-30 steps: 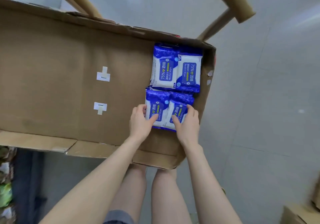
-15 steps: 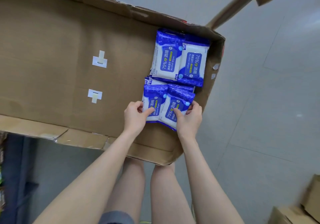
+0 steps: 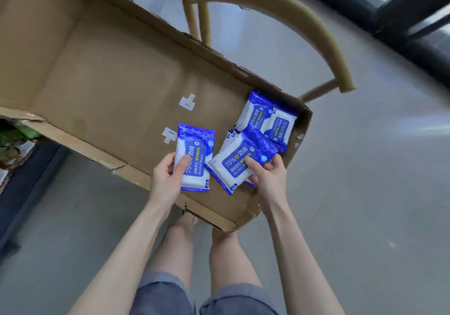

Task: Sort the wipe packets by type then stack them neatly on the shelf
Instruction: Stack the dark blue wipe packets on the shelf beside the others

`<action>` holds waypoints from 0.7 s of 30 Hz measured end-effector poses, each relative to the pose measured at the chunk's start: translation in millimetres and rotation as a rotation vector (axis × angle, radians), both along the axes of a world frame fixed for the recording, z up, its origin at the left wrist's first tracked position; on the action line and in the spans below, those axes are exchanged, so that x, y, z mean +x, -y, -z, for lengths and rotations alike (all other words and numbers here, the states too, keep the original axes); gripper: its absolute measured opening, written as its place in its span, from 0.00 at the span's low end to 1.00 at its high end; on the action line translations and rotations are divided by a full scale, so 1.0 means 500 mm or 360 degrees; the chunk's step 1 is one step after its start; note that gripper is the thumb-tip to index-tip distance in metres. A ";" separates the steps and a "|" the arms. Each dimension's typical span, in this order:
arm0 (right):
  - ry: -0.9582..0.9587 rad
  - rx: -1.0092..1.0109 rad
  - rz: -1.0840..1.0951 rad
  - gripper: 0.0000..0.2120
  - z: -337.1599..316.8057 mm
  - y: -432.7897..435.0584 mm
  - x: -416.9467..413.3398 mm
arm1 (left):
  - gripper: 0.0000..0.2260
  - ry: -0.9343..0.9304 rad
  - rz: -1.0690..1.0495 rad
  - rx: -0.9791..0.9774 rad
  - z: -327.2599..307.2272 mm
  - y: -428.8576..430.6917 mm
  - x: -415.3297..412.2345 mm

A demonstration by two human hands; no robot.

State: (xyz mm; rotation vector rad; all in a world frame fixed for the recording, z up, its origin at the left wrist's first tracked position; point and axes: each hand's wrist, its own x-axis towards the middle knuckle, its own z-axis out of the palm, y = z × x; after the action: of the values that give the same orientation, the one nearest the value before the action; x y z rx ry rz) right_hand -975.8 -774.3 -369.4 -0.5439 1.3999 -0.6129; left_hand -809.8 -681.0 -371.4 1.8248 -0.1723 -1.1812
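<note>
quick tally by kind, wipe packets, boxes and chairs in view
wipe packets, faces showing: 4 (left-hand packet, right-hand packet, back-left packet, back-right packet); more edges beneath, uncountable
cardboard box: 1
chair: 1
total: 6

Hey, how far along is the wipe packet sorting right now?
Done: nothing shows stacked on a shelf; much of the cardboard box is bare inside. In hand: the left hand grips one alcohol wipe packet, the right hand grips a second packet. Left: the corner packets in the box, then sorting and shelving.
</note>
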 end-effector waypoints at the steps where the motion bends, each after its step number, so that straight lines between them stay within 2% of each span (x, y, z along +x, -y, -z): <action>1: 0.0020 -0.0017 -0.0038 0.15 -0.029 -0.003 0.020 | 0.03 -0.0064 -0.0059 -0.0024 -0.027 -0.016 0.014; 5: 0.0078 -0.0064 -0.0164 0.11 -0.121 -0.030 0.120 | 0.11 -0.0243 -0.0235 -0.0143 -0.133 -0.091 0.085; 9: 0.0168 -0.0165 -0.0288 0.06 -0.200 -0.095 0.251 | 0.14 -0.0167 -0.0432 -0.0282 -0.223 -0.197 0.179; 11: 0.0206 -0.0256 -0.0376 0.07 -0.236 -0.143 0.324 | 0.16 -0.0108 -0.0586 -0.0348 -0.261 -0.260 0.236; 16: 0.0322 -0.0324 -0.0489 0.07 -0.312 -0.287 0.519 | 0.09 0.0023 -0.0847 -0.0527 -0.336 -0.431 0.395; 21: 0.0412 -0.0302 -0.0694 0.05 -0.370 -0.413 0.717 | 0.09 0.0224 -0.1068 -0.0630 -0.407 -0.586 0.549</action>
State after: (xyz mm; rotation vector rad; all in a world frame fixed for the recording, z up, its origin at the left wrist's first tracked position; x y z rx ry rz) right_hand -617.1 -567.8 -184.6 -0.8611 0.9437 -0.4437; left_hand -535.3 -388.2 -167.8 1.4389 0.1186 -0.5030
